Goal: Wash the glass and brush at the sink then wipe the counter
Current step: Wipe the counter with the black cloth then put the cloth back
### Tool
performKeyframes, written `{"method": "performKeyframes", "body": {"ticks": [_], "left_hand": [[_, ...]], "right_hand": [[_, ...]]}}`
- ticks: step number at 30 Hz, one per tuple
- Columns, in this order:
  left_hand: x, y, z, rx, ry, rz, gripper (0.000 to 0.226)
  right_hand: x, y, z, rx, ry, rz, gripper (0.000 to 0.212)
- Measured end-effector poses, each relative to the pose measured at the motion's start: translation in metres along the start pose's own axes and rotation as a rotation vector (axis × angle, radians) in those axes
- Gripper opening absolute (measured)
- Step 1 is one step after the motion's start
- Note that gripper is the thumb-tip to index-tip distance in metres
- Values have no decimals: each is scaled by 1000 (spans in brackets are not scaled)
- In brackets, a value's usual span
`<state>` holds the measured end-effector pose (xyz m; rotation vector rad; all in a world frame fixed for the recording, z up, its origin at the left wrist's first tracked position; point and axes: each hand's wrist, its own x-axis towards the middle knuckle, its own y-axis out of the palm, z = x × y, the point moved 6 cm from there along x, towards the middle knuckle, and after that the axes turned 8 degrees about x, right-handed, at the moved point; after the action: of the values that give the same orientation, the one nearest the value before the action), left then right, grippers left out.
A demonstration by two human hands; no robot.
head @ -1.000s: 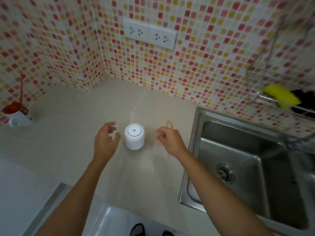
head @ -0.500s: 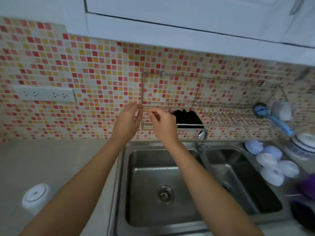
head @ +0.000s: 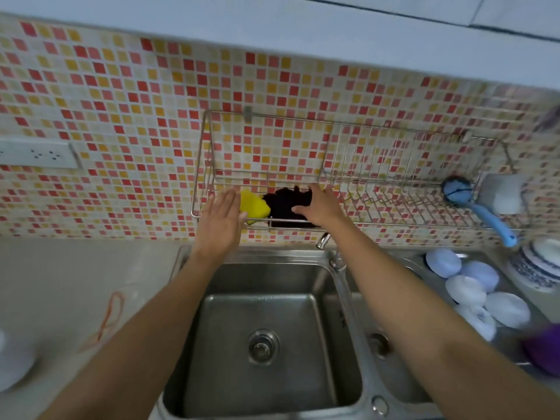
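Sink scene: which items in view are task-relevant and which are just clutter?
Task-relevant:
- blue brush on the wire rack
- yellow sponge by the left hand
- black cloth under the right hand
- sink, faucet

Clutter:
- white bowls
- patterned dish
- purple item
- orange rubber band
- wall socket

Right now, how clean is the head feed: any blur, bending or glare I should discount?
Head view: wide-angle bending curves the tile rows and the wire rack; edges smear, so the purple item and white cup are soft. Centre is sharper: left hand, right hand, yellow sponge. Mild sheen on the sink, no hard glare.
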<state>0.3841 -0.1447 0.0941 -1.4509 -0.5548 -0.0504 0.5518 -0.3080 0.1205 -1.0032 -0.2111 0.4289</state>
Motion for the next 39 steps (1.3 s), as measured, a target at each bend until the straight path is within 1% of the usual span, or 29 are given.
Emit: {"method": "performKeyframes", "body": {"ticks": [2, 3, 6, 8, 11, 13, 15, 16, 17, 21, 23, 25, 27, 29, 30, 31, 33, 36, 39], "left_hand": [[-1, 3, 1, 18, -11, 11, 70], [-2, 3, 2, 15, -16, 15, 70], [-3, 4, 2, 9, -40, 28, 74], [-3, 6, 2, 25, -58, 32, 73], [-3, 7, 3, 21, -74, 29, 73], [-4, 6, 2, 11, -75, 33, 76], [-5, 6, 2, 1, -77, 39, 78], [-5, 5, 3, -4, -79, 44, 77], [-5, 5, 3, -13, -82, 53, 77], [-8, -3, 4, -103, -105, 79, 71], [-10, -13, 6, -206, -142, 54, 66], [-13, -29, 11, -249, -173, -2, 62], [-16, -48, 18, -235, -186, -56, 60], [-22, -68, 25, -219, -208, -102, 59], [-26, -77, 30, -209, -221, -130, 58], [-32, -87, 36, -202, -239, -164, 57], [-49, -103, 54, -189, -299, -259, 50], [-86, -125, 93, -171, -366, -436, 33], [-134, -130, 141, -150, -422, -520, 24]], "right_hand": [[11, 8, -1, -39, 47, 94, 92], [14, 10, -3, -60, 62, 97, 90], [16, 8, -4, -135, 85, 11, 77], [15, 8, -3, -98, 87, -20, 67], [12, 9, -3, 45, 91, -5, 54], [8, 6, -3, 51, 96, 12, 46], [6, 4, -1, 44, 91, 45, 42], [6, 2, 2, 109, 77, 62, 41], [7, 1, 4, 235, 67, 76, 40], [-4, -13, 8, 930, 115, 81, 45], [-14, -18, 15, 1207, 166, 134, 46], [-23, -23, 28, 1424, 162, 214, 35], [-33, -27, 45, 1572, 115, 289, 25], [-45, -24, 65, 1665, 94, 354, 35], [-52, -19, 76, 1677, 104, 391, 40], [-61, -11, 89, 1682, 123, 431, 41], [-78, 9, 115, 1679, 151, 512, 33], [-102, 51, 155, 1672, 209, 622, 30], [-130, 101, 189, 1592, 242, 748, 19]]}}
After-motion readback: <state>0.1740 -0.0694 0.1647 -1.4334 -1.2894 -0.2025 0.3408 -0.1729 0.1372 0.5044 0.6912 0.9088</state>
